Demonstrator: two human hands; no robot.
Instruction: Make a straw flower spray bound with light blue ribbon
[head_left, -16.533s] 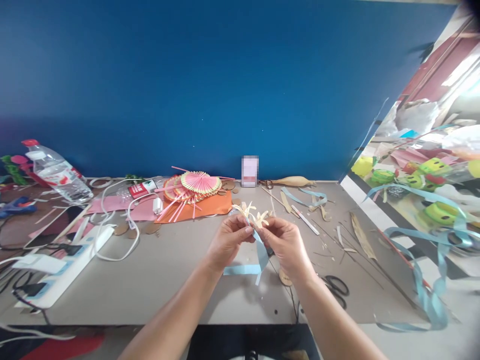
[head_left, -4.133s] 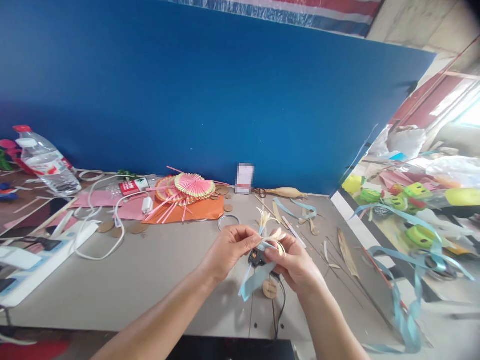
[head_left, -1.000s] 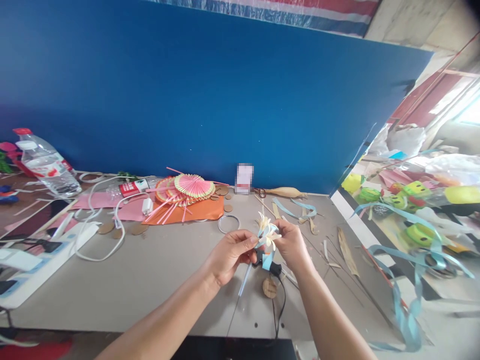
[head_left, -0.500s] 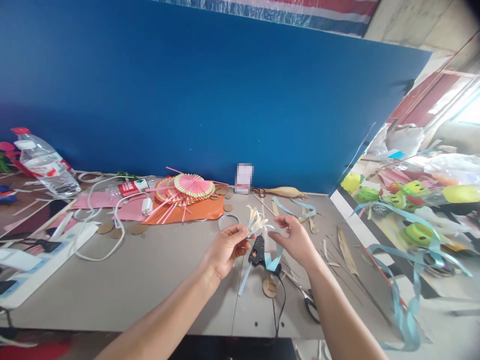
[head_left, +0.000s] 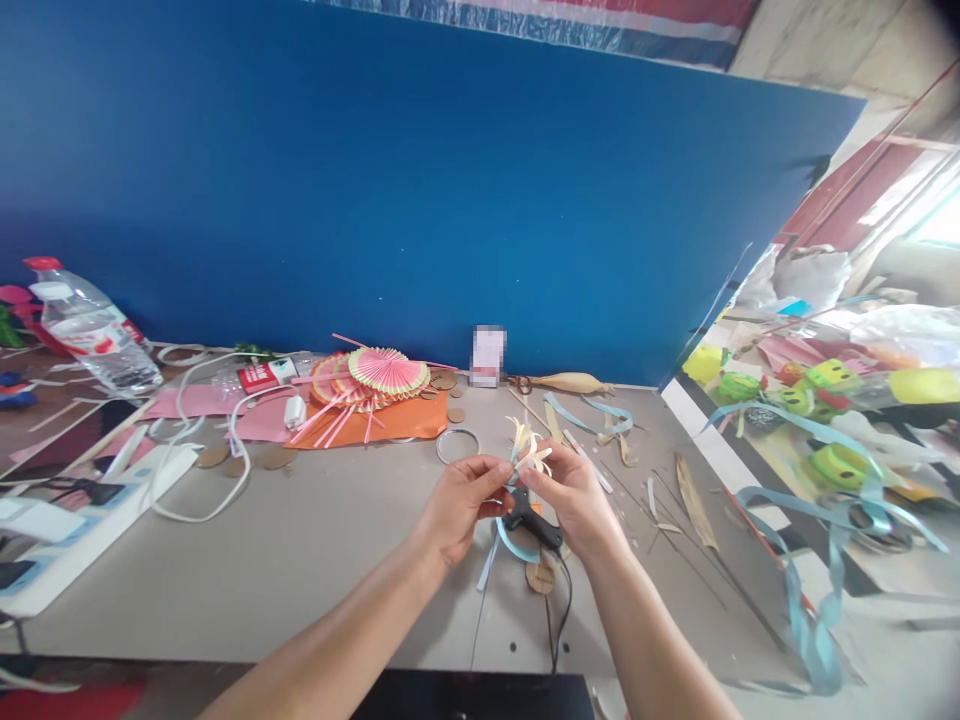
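My left hand is closed in a pinch on the base of a small cream artificial flower with thin curling petals. My right hand has its thumb and fingers pressed together at the same base, touching the flower from the other side. A light blue ribbon hangs in a curve beneath the hands; where it meets the fingers is hidden. Below them lies a black glue gun with its cord running to the front edge. A round wooden disc rests beside its handle.
Pink and orange paper fans lie at the back. A metal ring sits left of the flower. A white power strip and water bottles stand at left. Dried stems and ribbon scraps lie at right.
My right hand has moved left and closed in on the flower's base, beside my left hand. The ribbon loop has shifted left and down. My right arm now hides the scissors.
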